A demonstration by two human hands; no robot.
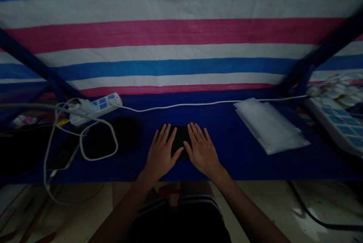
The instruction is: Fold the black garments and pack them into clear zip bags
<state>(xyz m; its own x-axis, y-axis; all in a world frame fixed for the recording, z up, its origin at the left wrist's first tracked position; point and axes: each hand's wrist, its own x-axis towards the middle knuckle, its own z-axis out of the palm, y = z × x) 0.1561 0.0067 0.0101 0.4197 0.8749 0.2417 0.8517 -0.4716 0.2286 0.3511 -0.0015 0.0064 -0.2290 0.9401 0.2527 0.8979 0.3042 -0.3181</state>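
1. Left hand: open, palm down, fingers extended, thumb angled inward. Pressed flat on the left part of the black item; no grip on it.
2. Right hand: same pose mirrored, open and flat on the right part. Nothing grasped. Thumbs close to each other, apart.
3. Black item: flat, looks like folded cloth, too dark to be sure. Lies on the blue surface, near its front edge, centred before the seated person. Middle shows between the hands, rest is under them.
4. Left of the hands: dark bundle, outline hard to read, with a pale cable loop over it. Phone just beside it, further left, cable plugged in at its near end.
5. Behind those: white power strip, blue socket faces, adapter plugged in.
6. Thin white cord runs from the strip across the back, rightward.
7. Right side: translucent plastic sleeves, stacked and slightly fanned, well apart from the right hand. Second socket strip at far right, tangled wires behind it.
8. Backdrop: striped sheet in blue, white and pink.
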